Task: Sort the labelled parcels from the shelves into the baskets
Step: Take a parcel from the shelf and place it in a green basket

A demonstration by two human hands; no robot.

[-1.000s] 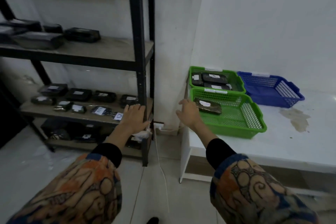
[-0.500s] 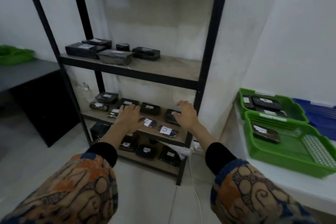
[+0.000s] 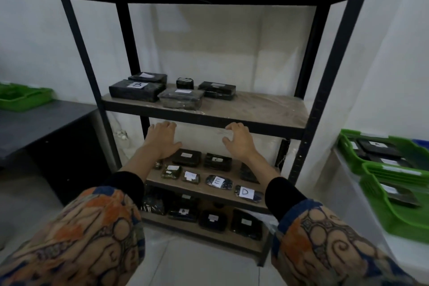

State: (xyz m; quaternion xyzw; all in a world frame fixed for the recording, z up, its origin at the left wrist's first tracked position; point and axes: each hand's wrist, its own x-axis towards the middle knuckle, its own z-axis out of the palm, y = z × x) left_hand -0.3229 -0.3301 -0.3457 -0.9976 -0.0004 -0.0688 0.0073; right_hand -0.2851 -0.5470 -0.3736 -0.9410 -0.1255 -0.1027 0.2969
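Note:
A black metal shelf unit (image 3: pixel 313 90) faces me, with dark wrapped parcels bearing white labels on its boards. The middle board holds several, among them the parcel marked B (image 3: pixel 137 89) and a clear-wrapped parcel (image 3: pixel 180 98). One board lower lie the parcels marked C (image 3: pixel 217 161), E (image 3: pixel 218 182) and D (image 3: pixel 247 193). My left hand (image 3: pixel 161 140) and my right hand (image 3: pixel 239 141) hover open and empty just under the middle board's front edge, above the lower parcels. Green baskets (image 3: pixel 399 213) with parcels inside stand at the right.
A blue basket (image 3: pixel 421 143) peeks out behind the green ones on the white table (image 3: pixel 408 255). At the left, a dark desk (image 3: pixel 39 121) carries another green basket (image 3: pixel 23 97). More parcels lie on the bottom board (image 3: pixel 209 232) and on the top one.
My view has swung left and up from the baskets to the shelf unit. Both hands have risen from the lower board's parcels to just below the middle board, still empty.

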